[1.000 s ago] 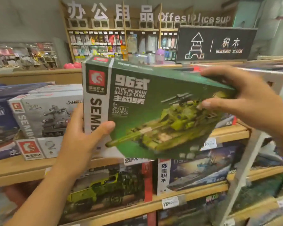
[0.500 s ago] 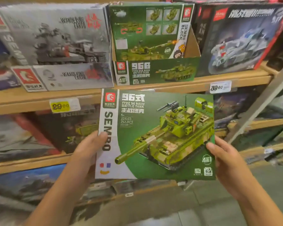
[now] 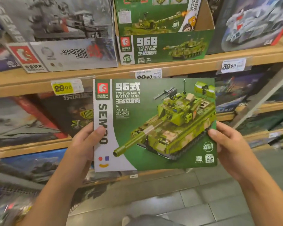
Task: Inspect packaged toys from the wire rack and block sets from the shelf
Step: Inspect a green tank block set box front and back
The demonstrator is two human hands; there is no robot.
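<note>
Two hands held a flat green tank box [image 3: 155, 124] by its side edges before wooden shelves [image 3: 104, 72] over grey floor tiles [image 3: 194, 207]; left hand [image 3: 84, 144] thumb on glossy front, right hand [image 3: 227, 144] fingers hidden behind; cardboard display tray [image 3: 165, 46] cropped above; lower boxes blurred.

Yellow 29.90 price tag [image 3: 63, 87], white 39.90 price tag [image 3: 233, 65], grey tiled floor [image 3: 178, 203]
</note>
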